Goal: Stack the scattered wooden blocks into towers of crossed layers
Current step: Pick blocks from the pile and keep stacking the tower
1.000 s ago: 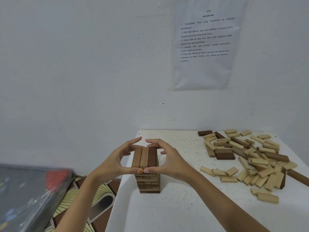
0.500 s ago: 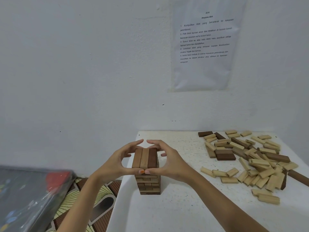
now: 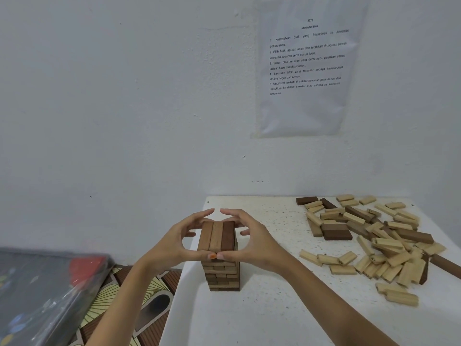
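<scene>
A tower of crossed wooden blocks [image 3: 220, 273] stands near the left edge of the white table [image 3: 274, 315]. Its top layer [image 3: 217, 236] is three brown blocks side by side, pointing away from me. My left hand [image 3: 172, 243] and my right hand [image 3: 259, 243] cup that layer from both sides. The thumbs meet at its near end and the curved index fingers reach its far end. Several loose light and dark blocks [image 3: 389, 245] lie scattered on the right half of the table.
A small pile of dark blocks [image 3: 335, 232] sits at the left of the scatter. A printed sheet [image 3: 306, 71] hangs on the white wall behind. Left of the table lie a plastic-wrapped item [image 3: 37, 290] and a patterned mat [image 3: 119, 295].
</scene>
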`<state>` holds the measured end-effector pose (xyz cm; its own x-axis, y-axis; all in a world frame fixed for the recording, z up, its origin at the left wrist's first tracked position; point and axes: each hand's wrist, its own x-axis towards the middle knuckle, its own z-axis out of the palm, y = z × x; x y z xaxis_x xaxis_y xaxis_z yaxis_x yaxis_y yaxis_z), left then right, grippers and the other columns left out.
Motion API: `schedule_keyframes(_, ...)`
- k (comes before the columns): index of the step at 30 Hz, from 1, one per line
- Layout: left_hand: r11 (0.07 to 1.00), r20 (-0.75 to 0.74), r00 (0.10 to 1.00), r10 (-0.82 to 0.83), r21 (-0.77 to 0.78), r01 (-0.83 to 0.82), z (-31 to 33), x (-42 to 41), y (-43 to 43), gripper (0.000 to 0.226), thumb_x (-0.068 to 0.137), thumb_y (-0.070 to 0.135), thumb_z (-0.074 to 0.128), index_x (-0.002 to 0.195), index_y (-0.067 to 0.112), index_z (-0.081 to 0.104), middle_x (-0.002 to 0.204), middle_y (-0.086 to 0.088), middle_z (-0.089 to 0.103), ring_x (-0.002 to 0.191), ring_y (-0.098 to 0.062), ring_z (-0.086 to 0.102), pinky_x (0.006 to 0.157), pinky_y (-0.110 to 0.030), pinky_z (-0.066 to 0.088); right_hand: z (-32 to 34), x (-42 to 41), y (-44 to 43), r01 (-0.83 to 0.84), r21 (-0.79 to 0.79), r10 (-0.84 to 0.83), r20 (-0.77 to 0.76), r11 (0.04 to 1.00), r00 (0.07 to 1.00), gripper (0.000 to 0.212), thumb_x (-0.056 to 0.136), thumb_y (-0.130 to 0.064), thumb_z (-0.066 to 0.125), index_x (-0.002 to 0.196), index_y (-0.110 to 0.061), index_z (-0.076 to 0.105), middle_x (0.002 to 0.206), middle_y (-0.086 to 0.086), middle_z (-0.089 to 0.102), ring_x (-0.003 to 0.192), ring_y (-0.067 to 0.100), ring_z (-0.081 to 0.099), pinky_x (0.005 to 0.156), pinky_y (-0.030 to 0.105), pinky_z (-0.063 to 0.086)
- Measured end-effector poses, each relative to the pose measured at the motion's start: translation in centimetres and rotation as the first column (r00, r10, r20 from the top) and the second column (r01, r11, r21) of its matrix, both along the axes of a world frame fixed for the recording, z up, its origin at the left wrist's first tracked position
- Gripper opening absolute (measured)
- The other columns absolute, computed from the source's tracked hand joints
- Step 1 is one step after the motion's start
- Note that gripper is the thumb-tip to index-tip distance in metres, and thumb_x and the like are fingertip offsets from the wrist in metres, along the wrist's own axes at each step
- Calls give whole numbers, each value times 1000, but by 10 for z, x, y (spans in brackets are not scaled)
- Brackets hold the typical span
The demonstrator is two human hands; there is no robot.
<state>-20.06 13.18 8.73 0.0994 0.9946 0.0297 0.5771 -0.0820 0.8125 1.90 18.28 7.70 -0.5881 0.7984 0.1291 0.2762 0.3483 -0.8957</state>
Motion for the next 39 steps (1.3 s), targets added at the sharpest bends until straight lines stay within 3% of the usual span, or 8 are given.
schedule_keyframes(9,999,29,999,-13,-34,14,5,2,-3,100,57,56,85,143,43,35,130,20,56,128,-6,47,109,-38,40,2,-1,-1,-9,-30,9,-16,1000,1000,94,66,-35,88,138,-53,31,127,-28,50,116,-17,42,94,15,35)
schedule_keyframes(15,996,167,984,69,-65,-59,4,10,-14,107,54,85,64,145,55,16,149,31,26,133,11,33,109,-22,32,2,12,-11,-22,-165,2,-125,986,992,104,69,-52,79,148,-49,12,150,-24,27,135,-4,31,105,23,30)
schedule_keyframes(17,960,335,900,277,-141,-243,-3,12,-12,94,49,99,47,134,62,30,151,26,29,135,3,35,117,-37,26,3,14,-22,14,-314,-89,-226,949,970,83,82,-55,65,149,-47,14,153,-24,22,139,0,26,105,25,20)
schedule_keyframes(20,931,466,806,365,-159,-330,-3,35,-25,79,76,87,30,144,48,34,151,23,33,140,-4,32,120,-44,15,-2,8,-40,98,-479,-261,-288,873,921,56,100,-47,34,151,-44,11,158,-20,12,145,7,18,108,32,12)
schedule_keyframes(25,878,546,700,460,-165,-449,-1,73,-35,73,84,71,19,149,39,29,153,21,29,141,-3,26,121,-38,10,-13,-24,-59,97,-600,-345,-314,794,885,81,82,-82,21,152,-43,6,155,-23,13,139,-2,18,113,30,12)
schedule_keyframes(28,873,583,667,464,-176,-454,0,86,-34,67,92,65,16,149,34,31,151,19,35,135,3,31,112,-24,17,-28,-45,-56,87,-596,-334,-318,799,888,101,63,-100,22,149,-48,18,158,-18,20,144,4,22,119,43,18)
schedule_keyframes(34,851,594,630,501,-205,-484,4,93,-31,57,98,57,18,144,33,42,110,19,57,91,14,48,75,-11,36,-30,-60,-53,124,-597,-376,-320,793,870,98,62,-101,20,147,-52,16,159,-13,22,146,10,20,118,50,19)
schedule_keyframes(39,845,577,639,509,-196,-497,6,95,-33,54,99,55,17,144,34,39,101,27,53,87,16,48,70,-9,37,-30,-62,-55,132,-585,-377,-320,800,869,95,63,-100,20,146,-54,18,158,-13,25,145,11,24,117,51,21)
